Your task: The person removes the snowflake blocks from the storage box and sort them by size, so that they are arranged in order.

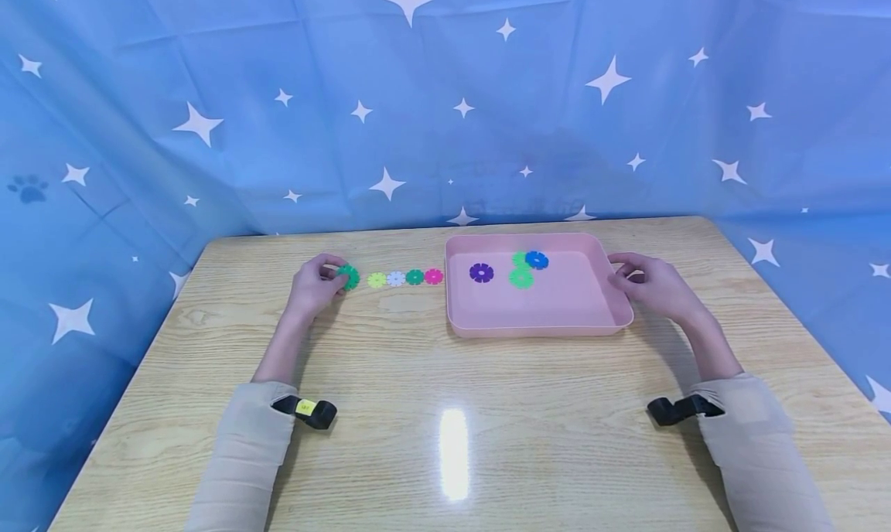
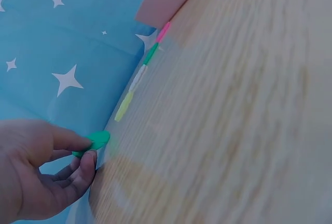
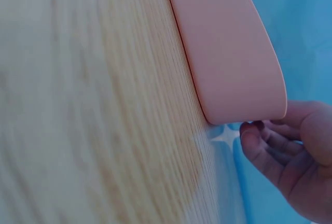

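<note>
My left hand (image 1: 315, 286) pinches a green plastic snowflake disc (image 1: 349, 277) between thumb and fingers, left of a row of discs. From left to right the row has a yellow disc (image 1: 377, 280), a white disc (image 1: 395, 278), a dark green disc (image 1: 414, 277) and a pink disc (image 1: 434, 276). The pink disc lies close by the left wall of a pink tray (image 1: 536, 319). My right hand (image 1: 650, 286) grips the tray's right edge, fingers curled at the rim and thumb at the wall (image 3: 244, 115); some fingertips are hidden.
In the tray lie a purple disc (image 1: 481, 273), a blue disc (image 1: 537, 260) and two light green discs (image 1: 521, 277), the blue one overlapping one of them. The wooden table (image 1: 376, 377) reaches back to a blue curtain (image 1: 445, 153) with white stars.
</note>
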`<action>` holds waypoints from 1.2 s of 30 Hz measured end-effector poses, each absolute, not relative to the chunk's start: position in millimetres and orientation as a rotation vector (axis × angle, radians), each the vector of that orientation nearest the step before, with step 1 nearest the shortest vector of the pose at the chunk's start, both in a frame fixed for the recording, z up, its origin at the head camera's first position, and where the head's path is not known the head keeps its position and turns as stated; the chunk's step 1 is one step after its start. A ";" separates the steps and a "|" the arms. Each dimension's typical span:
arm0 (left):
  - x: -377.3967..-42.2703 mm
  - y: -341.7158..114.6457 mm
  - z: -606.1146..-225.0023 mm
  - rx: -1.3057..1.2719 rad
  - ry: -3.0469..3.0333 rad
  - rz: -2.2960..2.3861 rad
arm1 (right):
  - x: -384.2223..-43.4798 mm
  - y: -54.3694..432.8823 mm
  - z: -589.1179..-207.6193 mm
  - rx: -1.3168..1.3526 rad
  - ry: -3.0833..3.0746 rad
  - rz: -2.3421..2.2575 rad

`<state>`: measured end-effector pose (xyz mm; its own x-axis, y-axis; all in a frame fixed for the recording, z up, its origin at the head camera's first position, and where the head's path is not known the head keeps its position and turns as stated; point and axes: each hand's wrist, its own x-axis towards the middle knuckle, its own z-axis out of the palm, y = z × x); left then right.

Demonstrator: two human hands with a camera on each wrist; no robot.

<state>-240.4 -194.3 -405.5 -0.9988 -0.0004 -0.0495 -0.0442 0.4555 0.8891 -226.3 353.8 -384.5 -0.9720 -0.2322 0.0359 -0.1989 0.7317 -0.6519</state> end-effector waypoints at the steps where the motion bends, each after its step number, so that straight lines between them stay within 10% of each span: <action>1: -240.6 -194.0 -406.1 -0.044 2.656 1.608 | -226.2 353.8 -384.5 -0.359 2.878 -1.074; 36: -243.2 -187.2 -409.9 -0.048 2.789 1.388 | -224.6 352.5 -383.4 -0.382 2.885 -1.088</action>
<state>-243.2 -187.2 -409.9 -0.9992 -0.0164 -0.0367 -0.0392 0.6027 0.7970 -224.6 352.5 -383.4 -0.9691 -0.2406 0.0538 -0.2162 0.7247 -0.6542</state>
